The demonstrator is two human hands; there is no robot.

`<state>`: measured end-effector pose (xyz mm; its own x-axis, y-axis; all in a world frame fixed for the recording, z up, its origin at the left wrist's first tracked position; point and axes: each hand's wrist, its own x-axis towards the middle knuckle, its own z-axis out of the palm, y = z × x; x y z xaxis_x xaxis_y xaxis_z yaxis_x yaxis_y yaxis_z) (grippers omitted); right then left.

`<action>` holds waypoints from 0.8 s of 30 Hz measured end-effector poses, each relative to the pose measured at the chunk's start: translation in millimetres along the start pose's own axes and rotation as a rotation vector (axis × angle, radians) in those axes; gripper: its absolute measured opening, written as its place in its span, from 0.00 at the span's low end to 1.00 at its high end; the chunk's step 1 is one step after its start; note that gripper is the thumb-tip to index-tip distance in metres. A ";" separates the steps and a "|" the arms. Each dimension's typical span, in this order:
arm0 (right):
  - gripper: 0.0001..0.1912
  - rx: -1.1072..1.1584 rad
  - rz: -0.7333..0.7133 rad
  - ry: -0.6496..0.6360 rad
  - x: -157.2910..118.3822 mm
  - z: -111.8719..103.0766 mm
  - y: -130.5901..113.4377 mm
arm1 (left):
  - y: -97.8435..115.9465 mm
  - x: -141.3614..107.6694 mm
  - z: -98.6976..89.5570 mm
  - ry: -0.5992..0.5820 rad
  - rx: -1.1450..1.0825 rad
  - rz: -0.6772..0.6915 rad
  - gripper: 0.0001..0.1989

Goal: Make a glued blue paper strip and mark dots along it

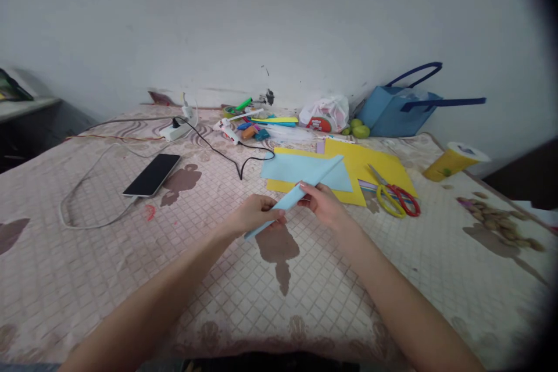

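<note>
A narrow light-blue paper strip [286, 201], folded or rolled lengthwise, slants from lower left to upper right above the table. My left hand [256, 214] is closed on its lower part, thumb on top. Farther up the strip, my right hand [319, 200] pinches it between thumb and fingers. Whether the strip is folded flat or rolled, I cannot tell. Just beyond it lies a light-blue sheet [288, 170] on top of yellow sheets [379, 158]. Scissors [394, 196] with one yellow and one red handle rest to the right of my right hand, partly over the yellow paper.
On the left a phone [152, 175] is plugged into a white cable. A power strip [176, 129] and a glue gun [226, 130] with a black cord lie behind. Blue bag [396, 110], plastic bag [325, 114] and yellow tub [453, 161] stand back right.
</note>
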<state>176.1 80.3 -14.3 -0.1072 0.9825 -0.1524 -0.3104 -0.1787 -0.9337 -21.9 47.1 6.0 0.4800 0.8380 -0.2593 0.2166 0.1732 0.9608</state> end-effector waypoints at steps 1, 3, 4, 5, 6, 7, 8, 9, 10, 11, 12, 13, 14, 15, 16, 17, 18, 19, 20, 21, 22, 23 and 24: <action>0.11 0.005 -0.004 0.008 0.3 -0.9 -1.0 | -0.5 0.2 -1.4 -0.024 -0.017 -0.019 0.12; 0.11 0.016 -0.007 0.026 1.0 -2.7 -2.9 | -2.1 1.0 -4.6 -0.054 -0.032 -0.062 0.15; 0.11 0.021 -0.005 0.033 1.5 -3.8 -3.8 | -2.7 1.5 -6.3 -0.064 -0.036 -0.085 0.16; 0.11 0.026 -0.002 0.037 2.1 -4.8 -4.6 | -3.1 1.8 -7.8 -0.071 -0.039 -0.102 0.16; 0.11 0.031 -0.001 0.040 2.8 -6.0 -5.3 | -3.1 2.0 -9.1 -0.076 -0.042 -0.108 0.17; 0.11 0.034 -0.003 0.042 3.5 -7.2 -6.1 | -3.0 2.0 -10.3 -0.080 -0.045 -0.111 0.18; 0.12 0.037 -0.006 0.042 4.3 -8.4 -6.8 | -2.7 1.8 -11.4 -0.084 -0.050 -0.113 0.18; 0.12 0.041 -0.012 0.044 5.1 -9.8 -7.6 | -2.4 1.6 -12.5 -0.089 -0.056 -0.113 0.19; 0.12 0.045 -0.019 0.047 6.0 -11.1 -8.5 | -2.4 1.4 -13.6 -0.096 -0.061 -0.112 0.20; 0.12 0.049 -0.025 0.050 6.8 -12.5 -9.4 | -2.5 1.3 -14.6 -0.104 -0.062 -0.109 0.20; 0.12 0.055 -0.030 0.053 7.6 -13.8 -10.2 | -2.9 1.3 -15.6 -0.111 -0.057 -0.105 0.20; 0.12 0.061 -0.033 0.057 8.2 -14.9 -11.0 | -3.3 1.3 -16.5 -0.116 -0.048 -0.103 0.20; 0.12 0.067 -0.034 0.061 8.8 -15.8 -11.7 | -3.7 1.3 -17.1 -0.118 -0.036 -0.102 0.20; 0.12 0.071 -0.035 0.066 9.2 -16.3 -12.2 | -3.9 1.3 -17.5 -0.117 -0.026 -0.102 0.20; 0.12 0.073 -0.036 0.070 9.3 -16.5 -12.5 | -3.9 1.2 -17.5 -0.117 -0.025 -0.103 0.20; 0.12 0.072 -0.040 0.075 9.1 -16.2 -12.6 | -3.6 1.2 -17.4 -0.119 -0.035 -0.099 0.20; 0.12 0.071 -0.047 0.072 8.5 -15.5 -12.8 | -3.0 1.1 -17.2 -0.120 -0.057 -0.093 0.20; 0.13 0.070 -0.054 0.050 7.4 -14.3 -12.9 | -2.4 1.0 -17.1 -0.117 -0.090 -0.084 0.19; 0.13 0.070 -0.061 0.006 5.7 -12.5 -13.0 | -1.8 1.1 -17.2 -0.107 -0.136 -0.074 0.19; 0.15 0.068 -0.062 -0.056 3.3 -9.9 -13.0 | -1.2 1.3 -17.6 -0.093 -0.189 -0.064 0.18; 0.17 0.061 -0.056 -0.129 0.2 -6.7 -12.6 | -0.7 1.5 -18.3 -0.078 -0.245 -0.052 0.18; 0.19 0.047 -0.040 -0.207 -3.5 -2.7 -11.6 | -0.4 1.9 -19.3 -0.065 -0.300 -0.037 0.18; 0.21 0.021 -0.015 -0.282 -7.7 2.2 -9.7 | -0.2 2.3 -20.4 -0.052 -0.353 -0.021 0.17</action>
<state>177.9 74.4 -3.4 -0.3604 0.9320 -0.0392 -0.3336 -0.1680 -0.9276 -38.2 59.5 7.2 0.5232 0.8064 -0.2755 -0.0754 0.3658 0.9276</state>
